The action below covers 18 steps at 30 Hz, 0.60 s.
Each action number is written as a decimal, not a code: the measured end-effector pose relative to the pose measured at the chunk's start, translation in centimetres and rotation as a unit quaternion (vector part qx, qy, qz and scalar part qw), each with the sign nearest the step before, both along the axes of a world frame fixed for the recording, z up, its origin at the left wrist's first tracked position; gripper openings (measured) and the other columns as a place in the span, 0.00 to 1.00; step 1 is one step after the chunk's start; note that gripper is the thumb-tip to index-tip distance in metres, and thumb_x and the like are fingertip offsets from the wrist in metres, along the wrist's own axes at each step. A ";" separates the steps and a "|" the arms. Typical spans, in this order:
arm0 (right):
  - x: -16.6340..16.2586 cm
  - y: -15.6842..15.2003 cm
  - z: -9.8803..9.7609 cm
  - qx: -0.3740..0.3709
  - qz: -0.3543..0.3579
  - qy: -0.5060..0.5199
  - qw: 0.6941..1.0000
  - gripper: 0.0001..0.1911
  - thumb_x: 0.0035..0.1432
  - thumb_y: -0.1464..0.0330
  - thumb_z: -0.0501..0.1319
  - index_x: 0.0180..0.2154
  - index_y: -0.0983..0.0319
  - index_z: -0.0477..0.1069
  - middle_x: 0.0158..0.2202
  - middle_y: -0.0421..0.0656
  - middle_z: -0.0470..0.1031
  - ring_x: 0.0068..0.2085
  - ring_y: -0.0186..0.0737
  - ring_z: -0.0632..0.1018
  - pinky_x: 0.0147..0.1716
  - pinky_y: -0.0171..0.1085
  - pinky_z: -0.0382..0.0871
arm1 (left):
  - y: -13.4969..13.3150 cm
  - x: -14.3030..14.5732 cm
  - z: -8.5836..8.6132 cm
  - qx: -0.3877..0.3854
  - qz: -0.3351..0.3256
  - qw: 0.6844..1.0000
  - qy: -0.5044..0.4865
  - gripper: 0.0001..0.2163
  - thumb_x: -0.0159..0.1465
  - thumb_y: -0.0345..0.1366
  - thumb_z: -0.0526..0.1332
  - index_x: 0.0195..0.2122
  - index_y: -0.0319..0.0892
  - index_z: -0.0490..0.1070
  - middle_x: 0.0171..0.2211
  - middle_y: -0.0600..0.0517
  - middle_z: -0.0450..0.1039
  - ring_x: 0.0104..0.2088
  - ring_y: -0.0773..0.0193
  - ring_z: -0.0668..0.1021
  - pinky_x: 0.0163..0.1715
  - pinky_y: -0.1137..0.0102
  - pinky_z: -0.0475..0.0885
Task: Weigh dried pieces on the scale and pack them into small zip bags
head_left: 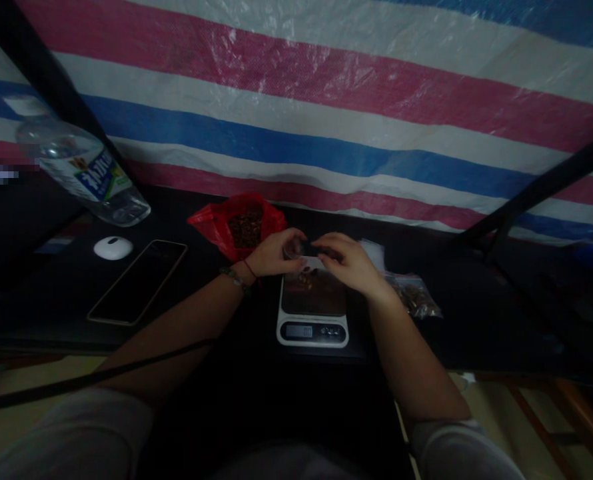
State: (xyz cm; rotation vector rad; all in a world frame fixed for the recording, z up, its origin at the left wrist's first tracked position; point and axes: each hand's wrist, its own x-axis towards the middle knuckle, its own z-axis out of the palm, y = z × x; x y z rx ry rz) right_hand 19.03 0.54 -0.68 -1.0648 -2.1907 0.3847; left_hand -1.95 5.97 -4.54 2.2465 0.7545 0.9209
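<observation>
One left hand (279,253) and one right hand (350,263) meet above the digital scale (287,319), fingers and thumbs bent inward, gripping a small dark, partly see-through object (308,249) between them; the fingers cover much of it, so its exact kind cannot be told. The scale's display (299,331) shows faint digits that look like zeros; the white markings to their right are too small to read. Pale spots on the weighing plate (321,303) could be bits or reflections. The clear plastic bottle (132,205) at the left leans in view, its blue label (99,177) bearing large white characters too dim and stylised to read surely. A phone (136,283) with a dark screen and a white mouse (113,248) lie near it on the black bench (201,200). Behind the left hand, a red plastic bag (210,223) stands open on brown pieces (246,230). The right forearm partly hides a clear bag (420,298) of brownish bits; a white packet (373,252) shows beyond that wrist.
</observation>
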 end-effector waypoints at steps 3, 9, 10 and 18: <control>1.8 -0.2 0.2 -0.088 0.043 -0.091 0.991 0.20 0.51 0.67 0.66 0.48 0.61 0.72 0.45 0.48 0.74 0.47 0.45 0.74 0.46 0.45 0.69 | 0.4 -0.3 -0.3 -0.004 0.026 0.999 -0.018 0.19 0.54 0.40 0.64 0.45 0.39 0.65 0.30 0.53 0.70 0.29 0.66 0.74 0.30 0.71 0.69; 2.8 -0.5 -0.4 -0.135 0.068 -0.157 0.976 0.22 0.51 0.68 0.67 0.50 0.59 0.72 0.47 0.47 0.73 0.47 0.43 0.74 0.48 0.43 0.68 | 0.8 -0.5 -0.6 -0.009 0.033 0.999 -0.015 0.19 0.54 0.40 0.64 0.45 0.39 0.65 0.30 0.53 0.70 0.29 0.66 0.74 0.30 0.71 0.69; 2.8 -0.5 -0.5 -0.137 0.066 -0.163 0.975 0.20 0.52 0.69 0.66 0.49 0.59 0.72 0.46 0.46 0.73 0.46 0.42 0.74 0.47 0.42 0.68 | 0.9 -0.5 -0.6 -0.009 0.031 0.999 -0.015 0.19 0.54 0.40 0.64 0.45 0.39 0.65 0.30 0.53 0.70 0.29 0.66 0.74 0.30 0.71 0.69; 1.5 0.0 -1.2 -0.117 -0.002 -0.199 0.973 0.11 0.55 0.72 0.62 0.42 0.61 0.76 0.41 0.46 0.76 0.42 0.42 0.75 0.44 0.40 0.68 | 0.9 -0.5 -0.7 -0.008 0.019 1.000 -0.013 0.20 0.53 0.41 0.65 0.45 0.39 0.66 0.31 0.53 0.71 0.30 0.66 0.74 0.30 0.71 0.70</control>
